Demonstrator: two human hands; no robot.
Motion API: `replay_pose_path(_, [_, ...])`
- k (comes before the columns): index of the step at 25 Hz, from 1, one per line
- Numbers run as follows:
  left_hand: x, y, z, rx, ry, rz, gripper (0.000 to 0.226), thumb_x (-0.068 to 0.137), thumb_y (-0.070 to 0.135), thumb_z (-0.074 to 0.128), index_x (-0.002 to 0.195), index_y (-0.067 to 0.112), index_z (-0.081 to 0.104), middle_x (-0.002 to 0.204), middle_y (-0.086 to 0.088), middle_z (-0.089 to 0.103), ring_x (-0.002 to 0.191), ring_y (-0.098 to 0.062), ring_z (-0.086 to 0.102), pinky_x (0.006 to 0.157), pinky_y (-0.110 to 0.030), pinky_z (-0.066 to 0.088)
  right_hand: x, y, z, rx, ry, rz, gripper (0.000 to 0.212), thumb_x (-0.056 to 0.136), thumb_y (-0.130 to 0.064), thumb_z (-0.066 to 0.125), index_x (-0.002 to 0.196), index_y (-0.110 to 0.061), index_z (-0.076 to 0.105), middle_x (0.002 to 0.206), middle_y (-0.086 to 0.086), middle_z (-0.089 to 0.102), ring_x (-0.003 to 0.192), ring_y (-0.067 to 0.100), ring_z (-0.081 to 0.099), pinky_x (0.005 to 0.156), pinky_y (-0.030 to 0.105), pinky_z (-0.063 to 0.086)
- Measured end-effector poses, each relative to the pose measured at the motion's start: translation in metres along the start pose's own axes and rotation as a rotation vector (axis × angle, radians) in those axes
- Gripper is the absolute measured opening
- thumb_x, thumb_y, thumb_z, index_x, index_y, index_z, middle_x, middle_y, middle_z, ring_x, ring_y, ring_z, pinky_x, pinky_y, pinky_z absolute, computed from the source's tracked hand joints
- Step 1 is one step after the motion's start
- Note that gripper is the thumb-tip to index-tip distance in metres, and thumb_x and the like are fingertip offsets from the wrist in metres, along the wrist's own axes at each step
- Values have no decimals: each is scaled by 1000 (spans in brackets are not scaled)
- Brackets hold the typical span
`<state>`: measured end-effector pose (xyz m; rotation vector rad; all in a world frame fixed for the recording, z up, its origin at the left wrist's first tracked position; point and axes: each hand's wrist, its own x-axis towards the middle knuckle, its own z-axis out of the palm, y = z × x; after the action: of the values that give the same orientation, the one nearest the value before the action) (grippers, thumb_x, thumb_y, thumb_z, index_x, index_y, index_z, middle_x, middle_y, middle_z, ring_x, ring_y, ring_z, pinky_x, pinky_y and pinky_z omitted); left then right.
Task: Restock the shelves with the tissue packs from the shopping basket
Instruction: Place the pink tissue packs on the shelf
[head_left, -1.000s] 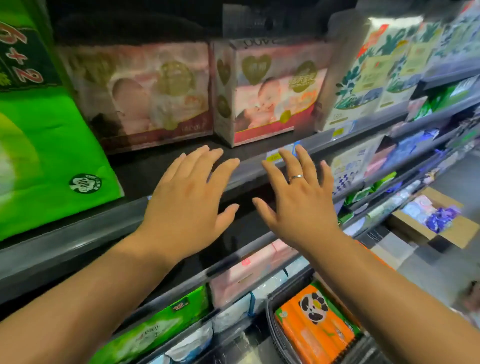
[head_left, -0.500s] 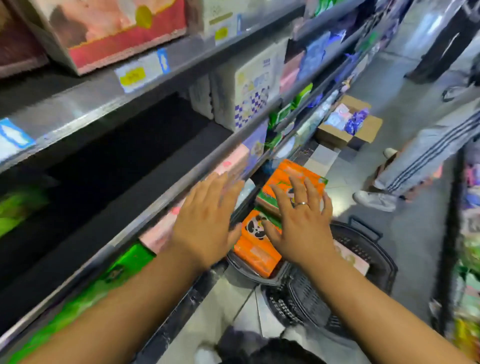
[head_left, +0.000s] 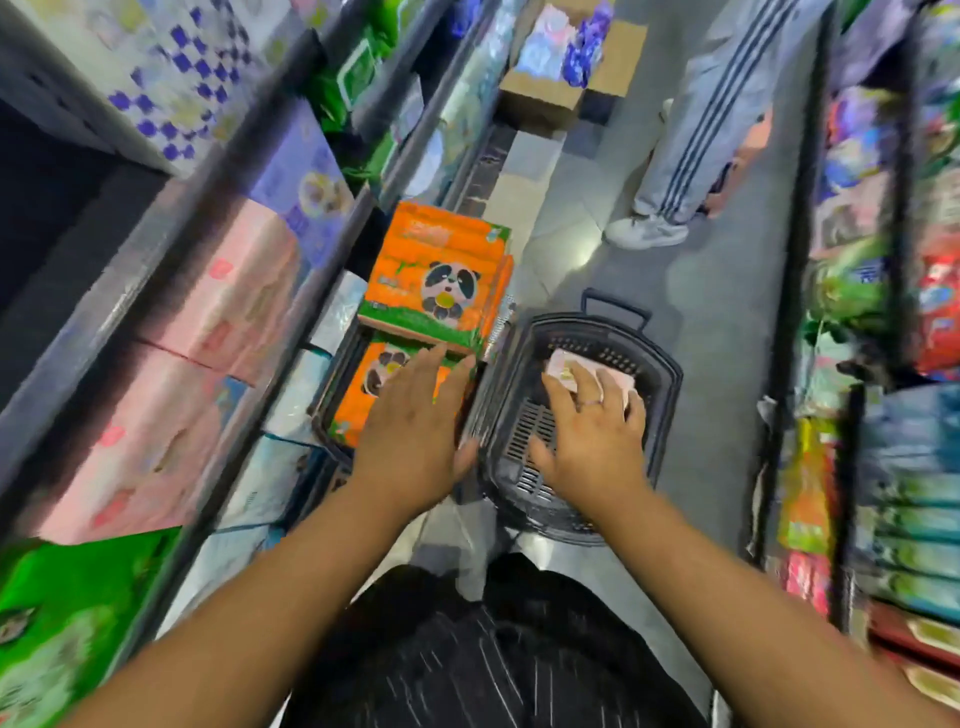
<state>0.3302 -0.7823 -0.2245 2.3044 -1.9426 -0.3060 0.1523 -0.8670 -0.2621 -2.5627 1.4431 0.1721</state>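
Two dark shopping baskets stand on the floor by the shelves. The left basket holds orange panda tissue packs, stacked. The right basket holds one pink tissue pack. My left hand hovers flat and open over the lower orange pack. My right hand reaches into the right basket, its fingertips on the pink pack, fingers spread and not closed around it. The frame is blurred by motion.
Shelves on the left carry pink, purple and green tissue packs. A second rack lines the right side. Another person's striped trousers and shoe stand up the aisle beside a cardboard box.
My view has swung down from the upper shelf to the floor. Both hands have dropped from the shelf edge to the baskets; the right hand moved from over the orange packs into the right basket.
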Motion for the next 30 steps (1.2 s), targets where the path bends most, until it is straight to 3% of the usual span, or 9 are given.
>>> replay_pose_path(5, [61,21,57,6,-130,110,83,75,43,73,143,10,38,146,-21,38,133,-38,38,106,-48,36,21,55,39,39,-118,167,74,88,-49,56,151,-26,25,160,9,18,147,33,10,115,57,10])
replay_pose_path(12, [138,5,173,-22,-360,210,83,87,46,59,152,16,17,157,-17,16,143,-37,16,116,-46,20,76,108,129,50,-228,308,76,89,-47,55,152,-25,19,160,10,15,147,33,10,116,56,11])
replay_pose_path(17, [182,2,272,-89,-359,289,81,84,42,64,148,9,27,150,-21,27,139,-39,24,115,-46,21,122,151,221,4,-257,329,81,89,-48,56,154,-24,15,160,11,13,147,33,10,117,54,11])
replay_pose_path(21, [208,7,350,-149,-410,246,83,84,40,64,150,11,22,152,-18,22,141,-36,19,117,-41,14,157,185,300,15,-319,285,83,90,-47,57,154,-22,11,161,11,9,147,34,8,117,53,12])
replay_pose_path(25, [230,10,425,-154,-444,203,85,85,43,62,151,16,15,154,-13,17,142,-33,15,116,-46,21,200,221,370,-14,-347,208,94,85,-45,65,154,-20,7,160,14,6,146,37,9,118,52,13])
replay_pose_path(30, [252,7,489,-172,-499,123,88,84,41,63,152,16,12,156,-14,12,144,-31,11,115,-39,18,250,249,425,-47,-292,177,107,78,-47,74,154,-19,4,161,15,5,147,37,9,118,53,15])
